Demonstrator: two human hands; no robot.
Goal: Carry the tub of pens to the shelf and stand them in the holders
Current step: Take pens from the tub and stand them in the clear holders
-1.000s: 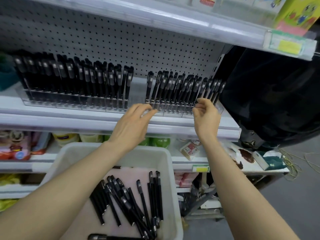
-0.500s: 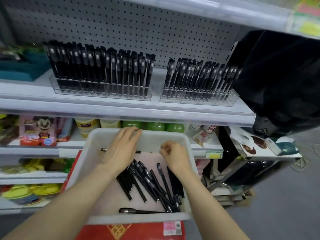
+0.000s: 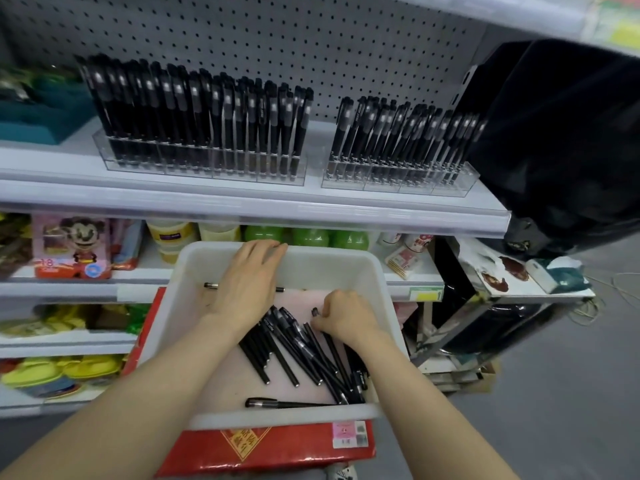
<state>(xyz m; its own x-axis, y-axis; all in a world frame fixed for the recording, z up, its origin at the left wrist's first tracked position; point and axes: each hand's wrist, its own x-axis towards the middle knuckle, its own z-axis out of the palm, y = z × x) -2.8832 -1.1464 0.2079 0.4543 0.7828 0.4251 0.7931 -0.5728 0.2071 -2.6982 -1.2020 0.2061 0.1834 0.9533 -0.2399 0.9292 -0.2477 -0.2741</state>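
Pick in progress: right hand on the pens, left hand free.
Tub (image 3: 346,254) sits on a red box (image 3: 270,448) below the shelf (image 3: 242,206). Loose pens (image 3: 298,355) are heaped in its near-right corner, long axes running near-right to far-left. Right hand (image 3: 349,322) is on the heap's far end, fingers curled, pinching one pen tip, so it is likely the picker. Left hand (image 3: 247,289) is flat, fingers straight, reaching to the far rim and holding nothing. Left holder (image 3: 194,161) and right holder (image 3: 394,178) stand above on the shelf, well apart from the tub.
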